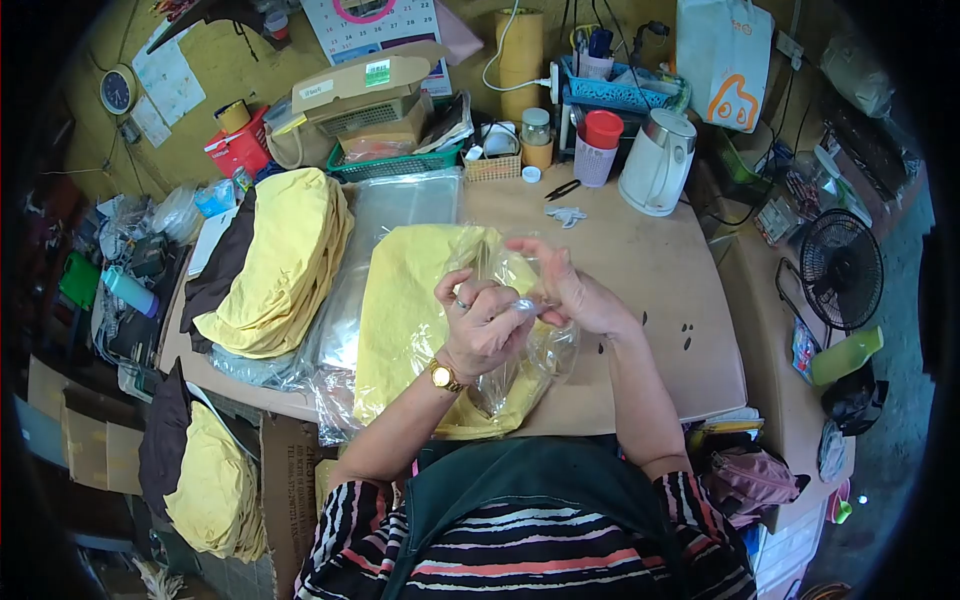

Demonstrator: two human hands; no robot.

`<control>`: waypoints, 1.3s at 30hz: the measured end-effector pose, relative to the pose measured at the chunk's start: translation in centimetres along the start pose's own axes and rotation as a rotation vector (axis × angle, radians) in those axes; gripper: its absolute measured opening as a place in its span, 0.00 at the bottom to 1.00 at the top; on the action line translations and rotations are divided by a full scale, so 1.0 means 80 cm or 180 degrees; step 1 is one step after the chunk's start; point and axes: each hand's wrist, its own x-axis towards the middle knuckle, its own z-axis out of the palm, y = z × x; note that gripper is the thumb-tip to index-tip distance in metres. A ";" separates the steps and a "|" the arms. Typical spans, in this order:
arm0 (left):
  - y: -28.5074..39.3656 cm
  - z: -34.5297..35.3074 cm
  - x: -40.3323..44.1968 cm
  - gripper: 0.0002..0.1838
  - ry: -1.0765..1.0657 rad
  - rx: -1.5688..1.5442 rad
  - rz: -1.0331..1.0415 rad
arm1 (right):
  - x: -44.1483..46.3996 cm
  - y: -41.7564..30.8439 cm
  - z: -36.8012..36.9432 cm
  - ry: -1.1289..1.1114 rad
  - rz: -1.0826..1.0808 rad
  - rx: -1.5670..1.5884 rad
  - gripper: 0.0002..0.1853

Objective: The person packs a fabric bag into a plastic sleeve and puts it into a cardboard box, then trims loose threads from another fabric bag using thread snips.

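Note:
A folded yellow cloth piece (400,290) lies on the table in front of me, with a clear plastic bag (555,352) over its right part. My left hand (488,325), a gold watch on its wrist, is closed on the bunched plastic with its fingers curled. Close against it, my right hand (578,292) pinches the same plastic between thumb and fingers, its other fingers stretched out. The two hands nearly touch above the cloth's right side. Whether the cloth is wholly inside the bag I cannot tell.
To the left lies a pile of yellow and dark brown cloth pieces (285,265), beside flat clear plastic bags (405,205). Another such pile (210,490) is lower left. At the back stand a white electric kettle (658,165), small black snips (563,190) and a green basket (395,165).

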 end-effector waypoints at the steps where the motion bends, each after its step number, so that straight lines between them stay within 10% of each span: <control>1: 0.002 -0.001 -0.001 0.12 -0.0075 0.0048 -0.0167 | 0.002 0.004 -0.001 0.0069 0.0041 0.0137 0.42; 14: 0.017 -0.049 -0.001 0.05 -0.0294 -0.1633 -0.1726 | 0.007 0.051 -0.016 0.1518 -0.1314 0.2498 0.23; 17: 0.014 -0.066 0.007 0.05 -0.0741 -0.1744 -0.2219 | -0.009 0.021 0.022 0.1789 -0.1652 0.0914 0.15; 19: 0.023 -0.083 0.026 0.04 -0.0799 -0.1350 -0.1930 | -0.027 -0.017 0.046 0.1586 -0.2786 -0.2858 0.08; 20: 0.030 -0.091 0.036 0.04 -0.0801 -0.1348 -0.1933 | -0.024 -0.012 0.054 0.1585 -0.2784 -0.2854 0.08; 24: 0.047 -0.081 0.049 0.09 -0.1301 -0.1004 -0.1806 | -0.004 0.027 0.071 0.1636 -0.2241 -0.1488 0.07; 28: 0.050 -0.031 0.020 0.23 -0.0669 -0.2739 -0.2566 | 0.004 0.040 0.082 0.1676 -0.1622 0.1192 0.03; 39: 0.031 -0.013 -0.016 0.08 -0.0459 -0.2023 -0.2424 | -0.017 0.038 0.057 0.1703 -0.1172 0.0870 0.03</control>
